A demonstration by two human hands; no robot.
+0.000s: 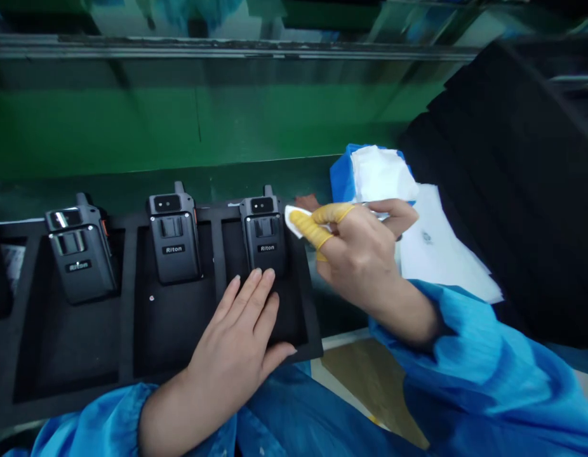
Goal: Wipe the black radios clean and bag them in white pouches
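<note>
A black handheld radio marked "Riton" (267,231) lies in the rightmost compartment of a black divided tray (128,304). My left hand (239,346) is spread flat over that compartment, its fingertips at the radio's lower end. Just right of the radio, my right hand (363,251) pinches a folded white wipe (289,219). Yellow finger covers wrap some of its fingers, and the wipe appears apart from the radio. Two more radios, a middle one (174,238) and a left one (82,254), lie in neighbouring compartments.
Behind my right hand stands a blue box (340,179) holding a stack of white wipes (384,172). White sheets (439,238) lie beside it. Large black sheets (508,178) lean at the right. A green panel (199,120) runs along the back. A small white speck (152,298) sits in the tray.
</note>
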